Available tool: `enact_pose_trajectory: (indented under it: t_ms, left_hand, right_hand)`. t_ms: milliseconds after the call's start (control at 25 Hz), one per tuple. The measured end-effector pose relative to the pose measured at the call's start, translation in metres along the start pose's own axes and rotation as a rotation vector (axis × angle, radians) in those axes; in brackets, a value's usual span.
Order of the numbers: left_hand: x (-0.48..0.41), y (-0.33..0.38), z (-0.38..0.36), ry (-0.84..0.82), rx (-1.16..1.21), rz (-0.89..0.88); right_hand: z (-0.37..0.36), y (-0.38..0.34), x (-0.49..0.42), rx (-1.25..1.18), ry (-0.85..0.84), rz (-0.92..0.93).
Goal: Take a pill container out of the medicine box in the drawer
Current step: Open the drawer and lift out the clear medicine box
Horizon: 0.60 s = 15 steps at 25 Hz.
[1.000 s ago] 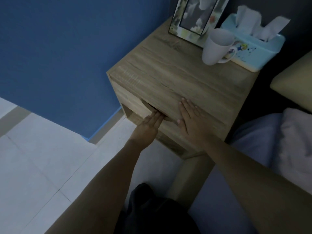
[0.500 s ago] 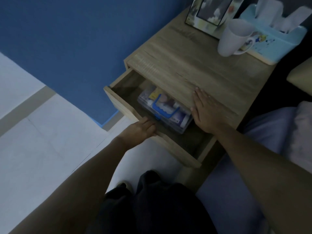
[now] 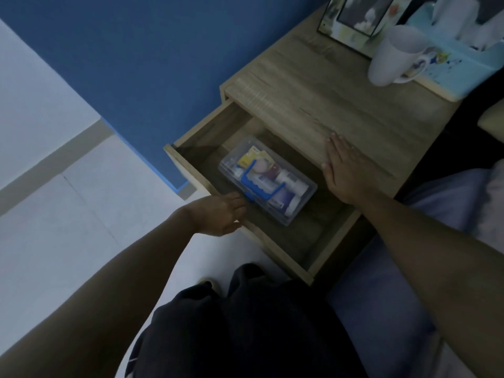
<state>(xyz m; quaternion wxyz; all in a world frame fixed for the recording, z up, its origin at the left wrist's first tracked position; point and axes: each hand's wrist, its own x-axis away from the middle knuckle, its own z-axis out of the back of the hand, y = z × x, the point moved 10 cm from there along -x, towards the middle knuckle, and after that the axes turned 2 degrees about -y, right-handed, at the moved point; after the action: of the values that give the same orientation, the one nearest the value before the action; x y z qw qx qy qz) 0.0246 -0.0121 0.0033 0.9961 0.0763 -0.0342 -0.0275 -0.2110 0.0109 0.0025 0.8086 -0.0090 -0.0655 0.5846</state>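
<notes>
The drawer (image 3: 215, 129) is now pulled further out than a moment ago. Our left hand (image 3: 218, 214) grips its front edge, fingers (image 3: 237, 202) curled over it. Our right hand (image 3: 345, 170) lies flat, its fingers straight, on the worktop (image 3: 327, 105). The closed medicine box (image 3: 268, 184) lies in the drawer, a white pill container (image 3: 290, 181) inside.

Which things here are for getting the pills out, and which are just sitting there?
For the job: drawer, open; medicine box inside it; left hand gripping the drawer front; right hand flat on the nightstand.
Just sitting there: mug, picture frame and tissue box, all on the nightstand top.
</notes>
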Motion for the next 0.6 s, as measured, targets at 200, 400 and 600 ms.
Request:
enact_pose_trajectory:
  t_ms: [200,400,600]
  left_hand:
    - [-0.005,-0.075,0.025,0.151,0.130,0.486]
    - [-0.015,-0.142,0.013,0.108,0.321,0.842]
    - [-0.013,-0.162,-0.038,-0.047,0.645,1.001]
  right_hand:
    - [0.020,-0.031,0.020,0.029,0.130,-0.087]
    - [-0.020,-0.075,0.062,-0.316,0.170,-0.487]
    - [-0.074,-0.062,0.083,-0.622,0.029,-1.035]
